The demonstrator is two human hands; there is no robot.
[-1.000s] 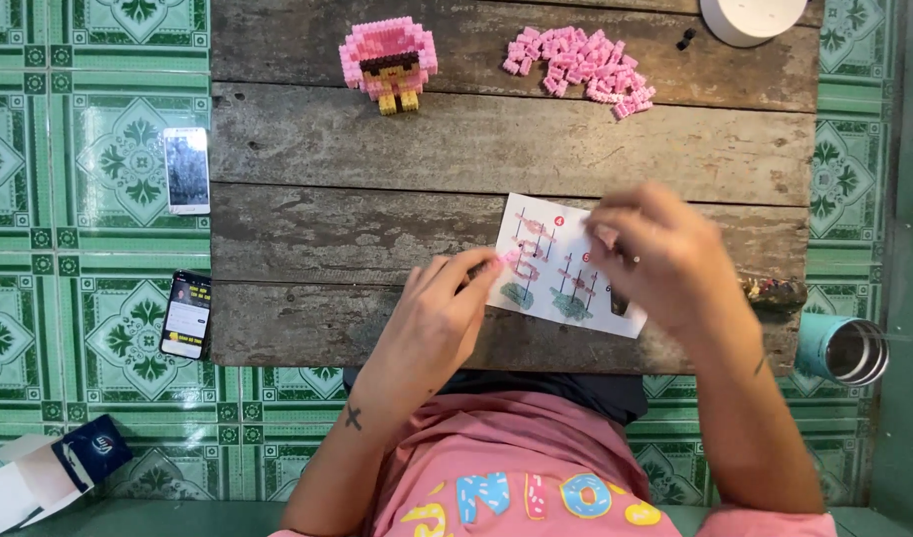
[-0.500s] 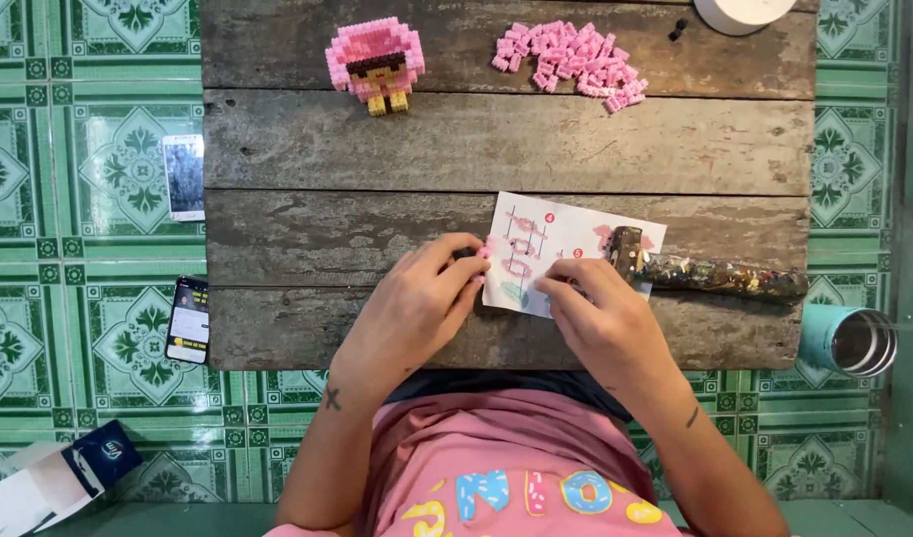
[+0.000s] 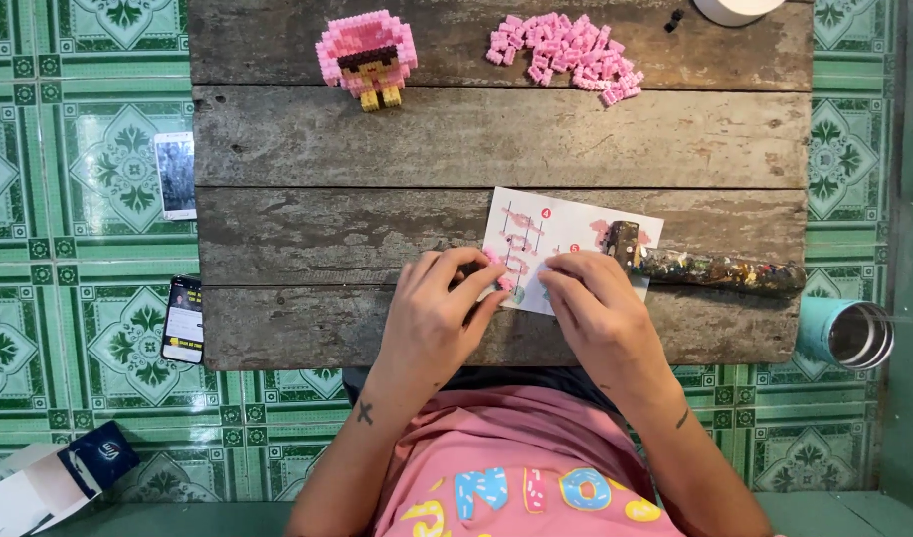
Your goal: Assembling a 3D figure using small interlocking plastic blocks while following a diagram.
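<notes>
My left hand (image 3: 435, 320) and my right hand (image 3: 598, 316) meet fingertip to fingertip over the lower left of a white instruction sheet (image 3: 568, 227) on a wooden table (image 3: 377, 139). Between the fingertips is a small pink brick piece (image 3: 500, 271), pinched from both sides and partly hidden by the fingers. A pink brick figure (image 3: 367, 55) with a brown face and yellow feet stands at the far left of the table. A loose pile of pink bricks (image 3: 568, 55) lies at the far middle.
A hammer (image 3: 715, 268) with a paint-speckled handle lies on the sheet's right edge. Two phones (image 3: 175, 174) (image 3: 184, 318) lie on the green tiled floor at the left. A teal cup (image 3: 844, 333) sits at the right, a box (image 3: 49, 477) at the lower left.
My right hand has left the hammer's head and moved left to meet my left hand at the sheet's lower left. The hammer now lies uncovered.
</notes>
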